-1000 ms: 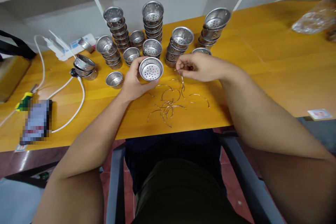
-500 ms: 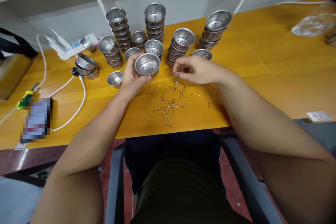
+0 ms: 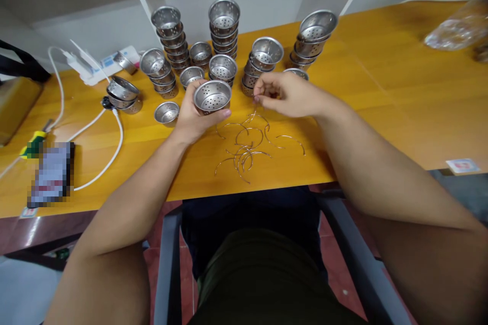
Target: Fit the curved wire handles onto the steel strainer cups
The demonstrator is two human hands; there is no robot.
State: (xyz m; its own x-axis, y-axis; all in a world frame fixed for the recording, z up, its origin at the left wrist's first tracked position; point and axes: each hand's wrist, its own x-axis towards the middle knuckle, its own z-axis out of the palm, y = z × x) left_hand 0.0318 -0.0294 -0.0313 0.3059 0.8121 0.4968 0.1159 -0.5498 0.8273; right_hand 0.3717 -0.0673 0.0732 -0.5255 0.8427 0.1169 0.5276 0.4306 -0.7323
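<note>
A small perforated metal strainer cup (image 3: 212, 97) is gripped in my left hand (image 3: 195, 118), tilted so that its holed inside faces me. My right hand (image 3: 284, 94) pinches a thin curved wire handle (image 3: 254, 110) between thumb and fingertips, just above the table. Below both hands lies a loose tangle of similar curved wires (image 3: 249, 137). Behind my right hand stands a stack of strainer cups (image 3: 267, 53), and part of a lower cup (image 3: 297, 74) shows past the wrist.
More stacked cups (image 3: 224, 18) line the back of the yellow table (image 3: 385, 127). On the left are a power strip (image 3: 109, 67), white cables, a phone (image 3: 52, 175) and a yellow-green screwdriver (image 3: 34, 144). A clear plastic bag (image 3: 457, 28) lies at the far right.
My right hand has risen slightly with the wire, lifting it off the tangle. My left thumb has shifted along the cup, which is a little lower.
</note>
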